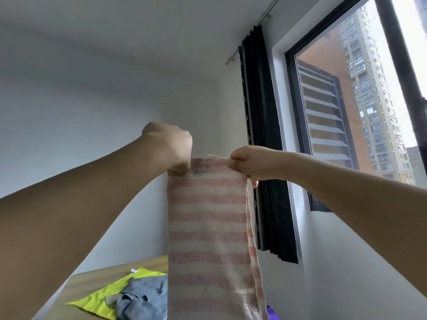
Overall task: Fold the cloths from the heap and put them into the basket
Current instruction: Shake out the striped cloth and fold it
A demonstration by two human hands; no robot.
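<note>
**Two hands hold up a striped towel**

Two bare forearms reach up and forward from the lower corners. The left hand [169,147] and the right hand [248,162] each pinch a top corner of a pink-and-white striped towel [208,227], which hangs straight down in doubled layers between them, fingers closed tight on the cloth. Behind the towel's lower left, a wooden table [92,280] carries a yellow-green cloth [104,299] lying flat near its far edge, with a crumpled grey-blue cloth [141,299] on top. Beyond stand a white wall, a dark curtain [263,135] and a window [346,100] showing tower blocks.
</note>
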